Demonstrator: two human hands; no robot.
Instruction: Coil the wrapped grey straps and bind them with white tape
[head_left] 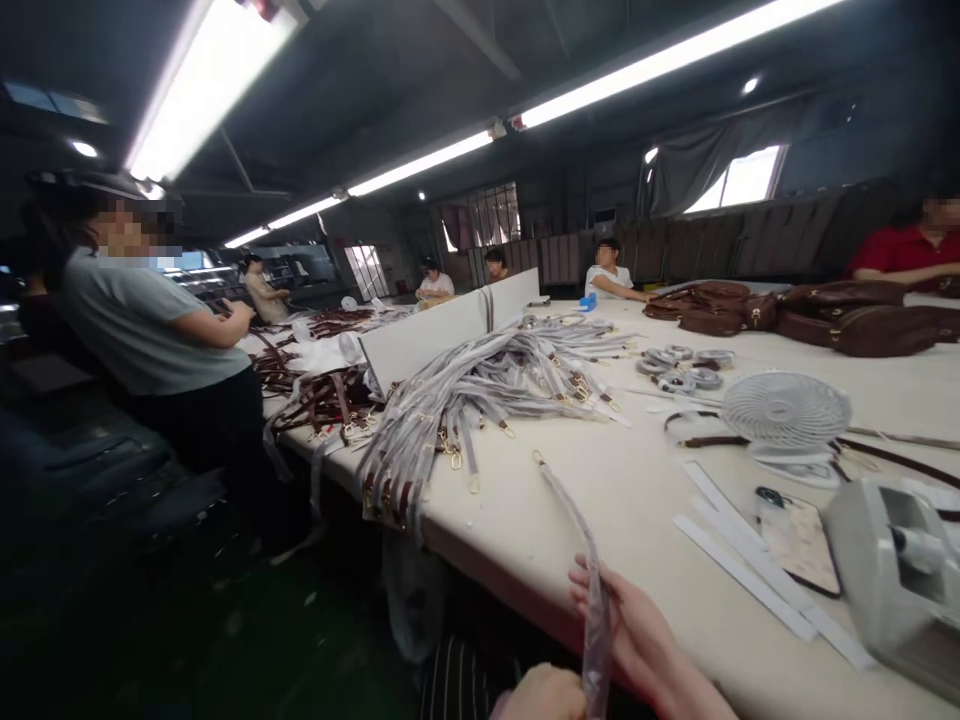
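A bag strap (574,515) in a clear plastic sleeve runs from the table's front edge to the bottom of the head view. Its gold clasp end lies on the tabletop. My right hand (626,615) has the sleeved strap across its palm, with fingers curled behind it. Lower down, my left hand (546,692) is closed at the near part of the strap; the frame edge cuts it off. Left of my hands, a large pile of sleeved straps (480,365) with gold clasps reaches over the table edge.
On the pale table (517,560), white strips (742,575), a phone (799,540), a white fan (786,410) and a grey-white machine (892,570) stand to the right. Brown bags (862,320) lie at the back. A white divider (450,335) crosses the table; a person (157,320) stands left.
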